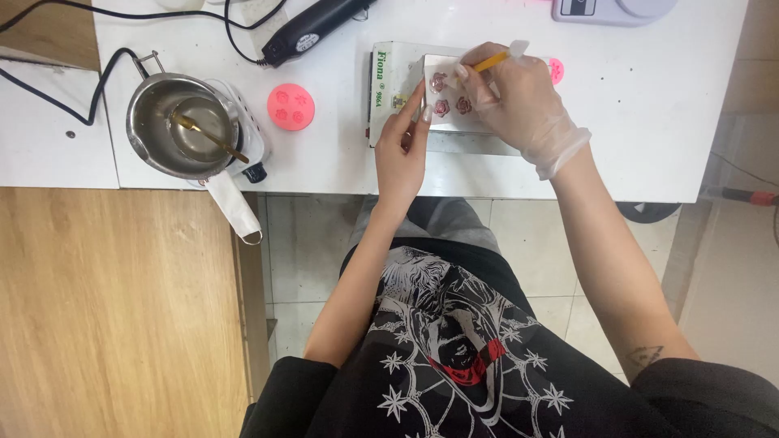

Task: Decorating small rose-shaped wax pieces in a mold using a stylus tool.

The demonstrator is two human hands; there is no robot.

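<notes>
A white desk (341,174) runs across the top, evenly lit. Below its front edge lies a floor of pale square tiles (535,235). To the left a light wooden surface (114,316) fills the lower corner, beside a second white tabletop (49,154).

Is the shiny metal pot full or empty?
Neither: the metal pot holds a shallow pool of clear liquid at the bottom, with a gold spoon resting in it. Its walls show bare above the pool.

Shiny steel pot (180,123), matt pink silicone mould (290,106), thin clear plastic glove (531,113)
</notes>
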